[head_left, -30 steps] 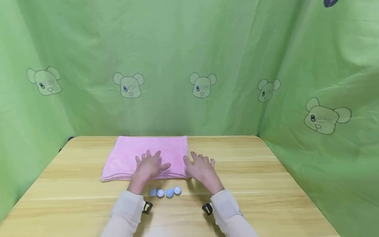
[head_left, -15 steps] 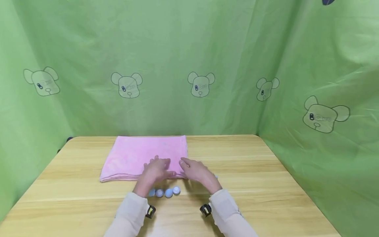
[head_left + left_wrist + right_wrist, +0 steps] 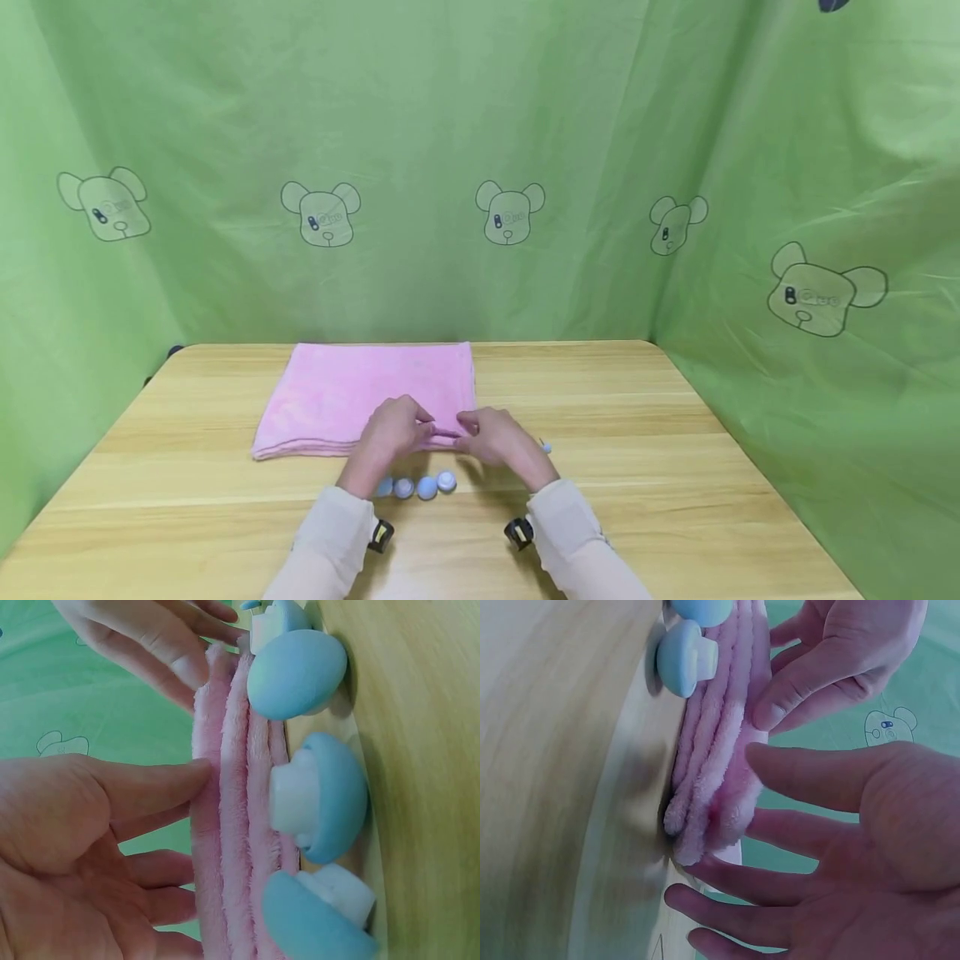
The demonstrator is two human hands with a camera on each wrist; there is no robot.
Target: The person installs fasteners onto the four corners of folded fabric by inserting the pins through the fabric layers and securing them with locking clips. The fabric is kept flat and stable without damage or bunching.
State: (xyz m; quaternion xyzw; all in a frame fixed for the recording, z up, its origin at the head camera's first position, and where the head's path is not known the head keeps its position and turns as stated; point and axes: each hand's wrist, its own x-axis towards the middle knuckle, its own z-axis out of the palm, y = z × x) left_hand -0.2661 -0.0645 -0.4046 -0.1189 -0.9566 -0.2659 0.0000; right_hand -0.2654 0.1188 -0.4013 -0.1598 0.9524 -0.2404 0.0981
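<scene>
Green bear-print curtain (image 3: 420, 287) behind wood-grain surface (image 3: 645, 450). Folded pink towel (image 3: 360, 387) lies toward far side, a bit L of ctr; L hand (image 3: 387, 429) & R hand (image 3: 497, 437) both pinch its near edge by the R corner, w/ 4 blue-&-wht mushroom-like pcs (image 3: 427, 488) just in front.

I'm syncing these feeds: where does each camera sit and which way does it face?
Head: on the head, facing forward and down at the folded pink towel and wooden table; left hand, right hand and forearms show.
Left wrist: on that wrist, facing the towel's near edge and mushroom-shaped pieces; both hands show.
Right wrist: likewise, facing that edge's right end; both hands show.
Both wrist views share that edge.
</scene>
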